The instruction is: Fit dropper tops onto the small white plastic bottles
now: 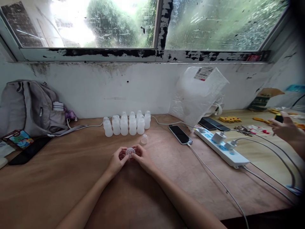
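Observation:
Between both hands, over the middle of the table, is a clear round bottle collar [130, 151], its ring facing up toward me. My left hand [118, 158] pinches its left side with thumb and fingers. My right hand [141, 156] closes on the other side, thumb across the near rim. Whether a nipple sits inside the ring I cannot tell. Just beyond my right fingers a clear domed cap [144, 139] rests on the wood. Several small milky-white baby bottles [124, 125] stand upright in a cluster farther back, with translucent caps on top.
A grey backpack [28, 108] leans at the left wall, near a dark tablet [28, 152]. To the right lie a charging phone [180, 134] and a power strip [221, 148] with trailing cables. A plastic bag [197, 92] stands behind. Another person's hand [287, 128] is at far right.

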`<state>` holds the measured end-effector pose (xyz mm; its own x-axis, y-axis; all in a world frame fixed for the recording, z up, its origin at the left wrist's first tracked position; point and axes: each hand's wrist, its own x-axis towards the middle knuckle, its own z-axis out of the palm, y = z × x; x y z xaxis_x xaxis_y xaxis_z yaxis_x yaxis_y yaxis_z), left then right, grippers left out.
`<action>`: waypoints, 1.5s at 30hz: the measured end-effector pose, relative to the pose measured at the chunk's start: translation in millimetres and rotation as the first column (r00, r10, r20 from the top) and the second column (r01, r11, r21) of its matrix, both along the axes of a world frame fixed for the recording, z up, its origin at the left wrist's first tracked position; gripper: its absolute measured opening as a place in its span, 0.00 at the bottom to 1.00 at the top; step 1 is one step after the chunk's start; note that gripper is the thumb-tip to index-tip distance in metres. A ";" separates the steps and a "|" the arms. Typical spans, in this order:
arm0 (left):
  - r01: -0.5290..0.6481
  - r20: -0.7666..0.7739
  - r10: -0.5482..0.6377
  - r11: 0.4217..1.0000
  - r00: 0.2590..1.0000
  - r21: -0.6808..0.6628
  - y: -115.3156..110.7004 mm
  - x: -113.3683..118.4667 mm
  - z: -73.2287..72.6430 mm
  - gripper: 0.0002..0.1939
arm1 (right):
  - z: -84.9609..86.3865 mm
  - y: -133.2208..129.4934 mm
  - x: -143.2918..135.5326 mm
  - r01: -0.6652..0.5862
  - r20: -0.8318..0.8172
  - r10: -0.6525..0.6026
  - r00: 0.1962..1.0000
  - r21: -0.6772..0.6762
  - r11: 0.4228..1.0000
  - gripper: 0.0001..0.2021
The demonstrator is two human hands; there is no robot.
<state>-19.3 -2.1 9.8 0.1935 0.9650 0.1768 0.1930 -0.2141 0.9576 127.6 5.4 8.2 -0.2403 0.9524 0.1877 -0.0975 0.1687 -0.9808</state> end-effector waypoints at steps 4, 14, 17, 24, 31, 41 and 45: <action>-0.054 -0.070 0.058 0.997 0.996 0.053 -1.5 0.0 2.7 0.10 | 1.4 -2.3 0.0 0.026 0.098 -0.034 0.995 0.083 0.996 0.08; -0.119 -0.221 0.156 0.978 0.963 0.171 -5.9 2.8 4.3 0.08 | -6.7 -1.6 -1.3 0.014 0.187 -0.047 0.981 0.175 0.985 0.09; -0.125 -0.232 0.167 0.974 0.958 0.187 -6.9 3.7 5.3 0.07 | -5.8 -1.4 -1.7 0.026 0.201 -0.063 0.978 0.179 0.983 0.09; -0.139 -0.236 0.188 0.968 0.953 0.208 -9.6 6.6 9.1 0.07 | -2.0 -2.9 -3.8 0.045 0.202 -0.084 0.976 0.192 0.980 0.08; -0.180 -0.245 0.224 0.965 0.943 0.190 -8.0 5.9 6.3 0.06 | -0.5 -4.9 -4.9 0.050 0.243 -0.098 0.965 0.197 0.979 0.07; -0.139 -0.105 0.143 0.989 0.984 0.052 -4.4 4.2 1.7 0.12 | 1.0 -2.0 0.3 0.108 0.293 -0.160 0.943 0.185 0.977 0.12; -0.135 -0.105 0.139 0.990 0.985 0.049 -6.6 4.4 3.2 0.12 | -2.9 -0.7 -0.6 0.121 0.280 -0.169 0.945 0.180 0.976 0.13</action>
